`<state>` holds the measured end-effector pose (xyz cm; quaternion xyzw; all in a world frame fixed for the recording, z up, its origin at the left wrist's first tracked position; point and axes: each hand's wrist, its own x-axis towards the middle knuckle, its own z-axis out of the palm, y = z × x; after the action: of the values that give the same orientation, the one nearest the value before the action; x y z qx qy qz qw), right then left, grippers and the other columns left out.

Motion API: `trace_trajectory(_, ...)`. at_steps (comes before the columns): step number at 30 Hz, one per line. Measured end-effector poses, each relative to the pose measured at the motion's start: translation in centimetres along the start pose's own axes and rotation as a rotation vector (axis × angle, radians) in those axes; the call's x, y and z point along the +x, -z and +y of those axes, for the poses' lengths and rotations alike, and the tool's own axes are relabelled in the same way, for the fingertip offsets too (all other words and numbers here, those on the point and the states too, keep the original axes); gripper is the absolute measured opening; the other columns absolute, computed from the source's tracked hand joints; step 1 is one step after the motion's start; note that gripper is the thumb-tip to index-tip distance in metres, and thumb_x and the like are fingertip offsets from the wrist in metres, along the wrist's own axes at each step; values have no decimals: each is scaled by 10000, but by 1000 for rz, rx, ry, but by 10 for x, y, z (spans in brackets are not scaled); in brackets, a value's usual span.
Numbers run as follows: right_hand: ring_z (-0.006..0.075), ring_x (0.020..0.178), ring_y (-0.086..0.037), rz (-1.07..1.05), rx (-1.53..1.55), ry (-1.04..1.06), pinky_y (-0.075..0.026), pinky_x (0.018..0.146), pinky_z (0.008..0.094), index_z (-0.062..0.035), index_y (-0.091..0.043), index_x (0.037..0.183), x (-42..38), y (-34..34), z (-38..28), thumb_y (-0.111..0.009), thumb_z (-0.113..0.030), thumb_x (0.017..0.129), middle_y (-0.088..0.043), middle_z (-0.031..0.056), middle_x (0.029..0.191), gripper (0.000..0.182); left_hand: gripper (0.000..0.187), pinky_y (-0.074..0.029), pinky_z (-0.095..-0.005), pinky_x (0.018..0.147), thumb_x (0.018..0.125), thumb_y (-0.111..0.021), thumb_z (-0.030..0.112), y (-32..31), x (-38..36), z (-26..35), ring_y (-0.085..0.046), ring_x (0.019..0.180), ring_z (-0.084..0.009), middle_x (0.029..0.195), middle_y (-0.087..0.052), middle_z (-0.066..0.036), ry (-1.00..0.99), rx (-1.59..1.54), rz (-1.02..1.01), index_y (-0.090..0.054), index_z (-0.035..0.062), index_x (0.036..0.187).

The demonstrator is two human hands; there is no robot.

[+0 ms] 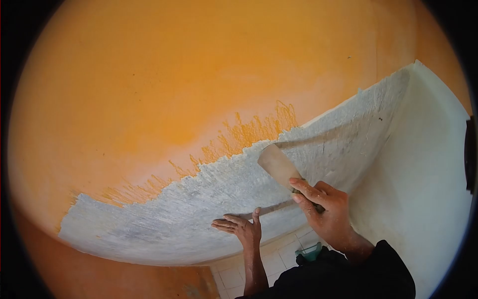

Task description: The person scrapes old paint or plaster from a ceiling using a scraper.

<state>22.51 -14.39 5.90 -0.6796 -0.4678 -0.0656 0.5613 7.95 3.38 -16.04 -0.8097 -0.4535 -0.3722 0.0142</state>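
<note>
My right hand (326, 209) is closed around the dark handle of a scraper (277, 163) with a wide, pale blade. The blade points up and left, its front edge close below the ragged border where orange paint (251, 132) meets bare grey wall (219, 187). Squiggly orange marks run along the paint just above that border. Lower and to the left, my left hand (241, 228) is held flat with fingers stretched out and thumb up, beside the grey wall. It holds nothing, and pale dust shows on its fingers.
A pale adjoining wall (416, 169) stands on the right, with a dark object (469, 154) at the view's edge. Below are light floor tiles (231, 276) and a greenish item (311, 251) partly hidden by my dark clothing. An orange-brown surface (134, 279) lies at lower left.
</note>
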Motion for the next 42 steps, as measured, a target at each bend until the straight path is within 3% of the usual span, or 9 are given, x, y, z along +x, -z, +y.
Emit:
trace_trajectory(19, 122, 481, -464, 30, 4, 28, -376, 435, 268, -115, -649, 1162, 2, 3, 8, -700, -82, 807, -522, 74, 596, 359, 1150, 47, -733, 969, 838, -569, 579, -2, 1, -2, 236, 1261, -611, 1347, 281, -433, -10, 0, 4, 243, -14, 1395)
trace_trajectory(22, 120, 487, -469, 47, 5, 16, -381, 439, 268, -122, -651, 1158, -6, 1, 11, -701, -81, 805, -513, 67, 599, 359, 1138, 77, -719, 975, 851, -570, 553, 1, 3, 1, 286, 1267, -567, 1350, 308, -412, -6, -22, -15, 265, -7, 1384)
trace_trajectory(28, 117, 482, -465, 124, 14, 68, -381, 440, 270, -137, -653, 1158, 5, -5, 4, -697, -84, 812, -483, 54, 583, 352, 1143, 61, -738, 962, 842, -558, 583, -1, 2, -2, 250, 1255, -610, 1335, 280, -449, -9, -24, -9, 241, -22, 1393)
trace_trajectory(31, 115, 481, -458, 39, -17, -40, -379, 436, 270, -132, -651, 1159, -3, 0, 11, -696, -82, 814, -489, 54, 585, 351, 1141, 65, -736, 963, 843, -554, 585, -2, -1, -4, 254, 1254, -609, 1340, 285, -441, 31, -45, -36, 241, -20, 1394)
trace_trajectory(42, 125, 473, -431, 157, -30, 86, -362, 431, 272, -125, -647, 1163, 16, -3, -4, -700, -62, 802, -468, 70, 576, 370, 1141, 61, -736, 965, 835, -528, 623, -5, 0, -3, 237, 1260, -613, 1357, 279, -426, -29, 14, 36, 246, 2, 1400)
